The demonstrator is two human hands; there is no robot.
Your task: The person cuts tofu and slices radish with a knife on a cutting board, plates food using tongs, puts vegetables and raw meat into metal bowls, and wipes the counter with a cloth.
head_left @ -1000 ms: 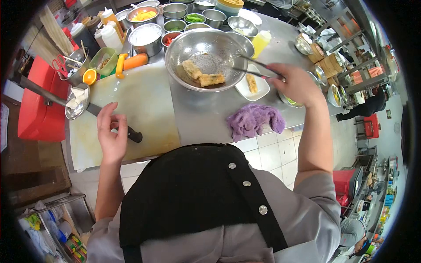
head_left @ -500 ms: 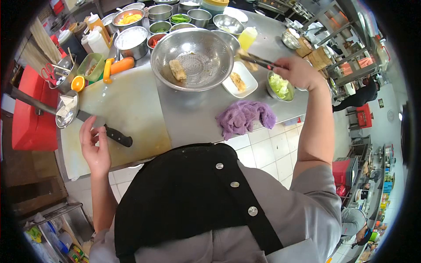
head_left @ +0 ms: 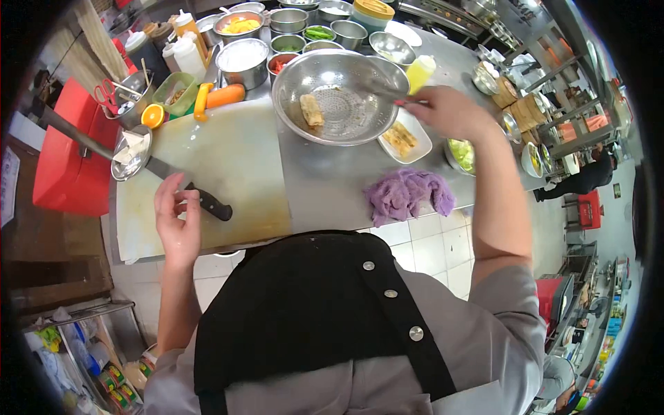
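Observation:
My right hand (head_left: 446,114) grips a pair of tongs (head_left: 389,94), whose tips reach over a large perforated metal bowl (head_left: 346,111). Inside that bowl lies one golden fried roll (head_left: 311,111), left of the tong tips and apart from them. Below my right hand, a white square dish (head_left: 423,146) holds fried pieces (head_left: 400,139). My left hand (head_left: 178,218) hovers with loosely curled, parted fingers and nothing in them. Right beside it, a black-handled knife (head_left: 213,206) rests on the cutting board (head_left: 242,159), its blade partly behind my fingers.
A purple cloth (head_left: 408,195) lies near the counter's front edge. Shredded lettuce (head_left: 462,155) fills a bowl at right. A small metal bowl with white pieces (head_left: 131,153), an orange half (head_left: 152,115) and a peeler-like orange handle (head_left: 203,102) sit left. Several ingredient pots line the back.
The tongs have swung left from above the dish to over the perforated bowl. The piece they held is now in the dish. The whole view has shifted slightly.

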